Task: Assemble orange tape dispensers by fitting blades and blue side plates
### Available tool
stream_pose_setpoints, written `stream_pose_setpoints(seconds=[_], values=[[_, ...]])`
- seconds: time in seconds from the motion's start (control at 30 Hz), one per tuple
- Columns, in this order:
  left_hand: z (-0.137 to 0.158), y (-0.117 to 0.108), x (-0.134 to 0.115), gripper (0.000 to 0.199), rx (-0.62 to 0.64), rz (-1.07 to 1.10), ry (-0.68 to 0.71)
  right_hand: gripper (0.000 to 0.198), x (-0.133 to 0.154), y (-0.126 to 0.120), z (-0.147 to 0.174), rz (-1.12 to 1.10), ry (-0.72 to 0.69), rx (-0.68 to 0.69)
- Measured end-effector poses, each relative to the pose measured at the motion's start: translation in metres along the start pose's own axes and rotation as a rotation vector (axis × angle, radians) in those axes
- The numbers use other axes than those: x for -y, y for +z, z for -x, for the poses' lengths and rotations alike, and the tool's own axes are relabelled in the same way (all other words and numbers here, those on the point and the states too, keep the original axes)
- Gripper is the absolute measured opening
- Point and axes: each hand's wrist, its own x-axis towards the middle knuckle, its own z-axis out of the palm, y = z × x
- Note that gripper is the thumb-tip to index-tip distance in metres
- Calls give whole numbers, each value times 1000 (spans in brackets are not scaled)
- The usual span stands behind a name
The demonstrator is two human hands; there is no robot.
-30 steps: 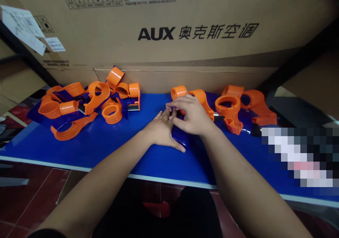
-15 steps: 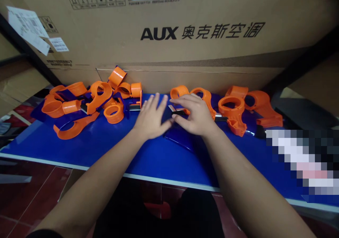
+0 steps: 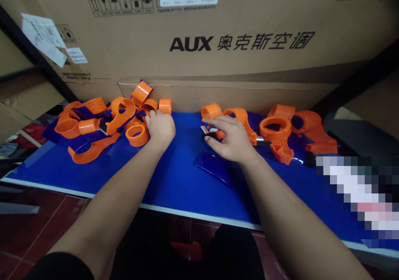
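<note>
My left hand [image 3: 162,128] is at the right end of the left-hand pile, its fingers curled around an orange and blue tape dispenser [image 3: 165,105]. Most of that dispenser is hidden behind the hand. My right hand [image 3: 232,136] rests palm down over another tape dispenser [image 3: 237,114], thumb and fingers apart. A black piece with a pale strip [image 3: 209,133] shows between its thumb and forefinger. Just below this hand, a glossy dark blue handle [image 3: 213,167] lies on the blue tabletop [image 3: 174,180].
Several orange tape dispensers [image 3: 123,111] are heaped at the left. More orange dispensers [image 3: 276,128] lie at the right, by a blurred-out patch [image 3: 358,192]. Behind the table stands a large cardboard box [image 3: 249,72], with dark metal posts [image 3: 34,51] at the sides.
My left hand has moved left from the middle of the table and closed on a dispenser in the pile. My right hand has stayed nearly in place. The view has shifted slightly.
</note>
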Motion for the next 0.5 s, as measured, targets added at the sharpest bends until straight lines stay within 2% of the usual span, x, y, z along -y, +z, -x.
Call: stream_pose_setpoints(seconds=[0.1, 0.2, 0.27, 0.33, 0.4, 0.5], values=[[6, -12, -3, 43, -93, 58, -20, 41, 2, 0, 0, -17, 6, 0], [9, -24, -8, 37, -216, 208, 16, 41, 3, 2, -1, -42, 59, -76], [11, -29, -13, 29, -305, 422, 91, 43, 2, 6, -1, -68, 128, -134], [13, -30, -21, 28, -344, 751, 177, 47, -1, 10, -1, -150, 238, -171], [17, -28, -31, 31, -257, 1134, 203, 50, -5, 14, -3, -316, 385, -179], [25, -23, -46, 30, 91, 1658, 88, 50, -7, 19, -4, -592, 587, -130]])
